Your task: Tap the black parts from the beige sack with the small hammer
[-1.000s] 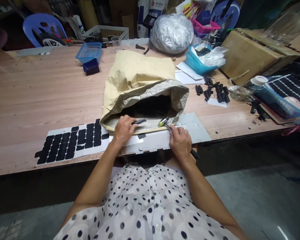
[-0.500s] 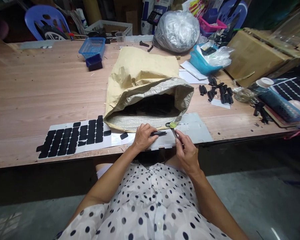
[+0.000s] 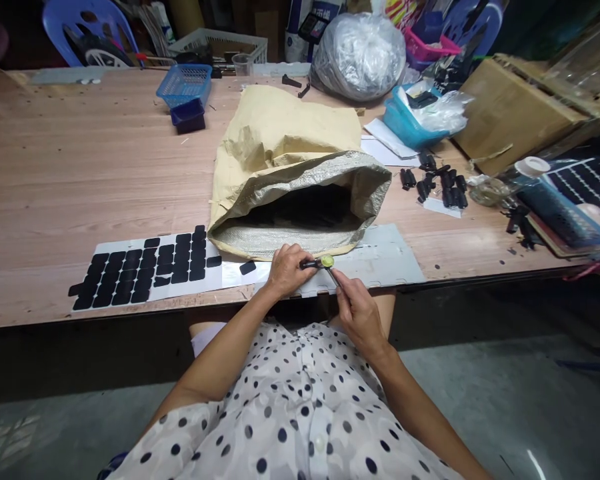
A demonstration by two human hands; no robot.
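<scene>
A slim black piece (image 3: 307, 264) is sitting in the left hand's (image 3: 285, 270) grip, over a flat grey-white board (image 3: 394, 255) along the wood-grained table's (image 3: 80, 180) near edge. The right hand (image 3: 360, 308) is holding a metal-shafted, yellow-green-headed hammer (image 3: 327, 262) by the piece's end; a beige sack (image 3: 285, 127) is gaping behind.

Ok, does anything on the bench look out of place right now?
Yes: one black pad lies askew, left of the left hand. It looks odd because it sits apart from the neat black pad rows.
</scene>
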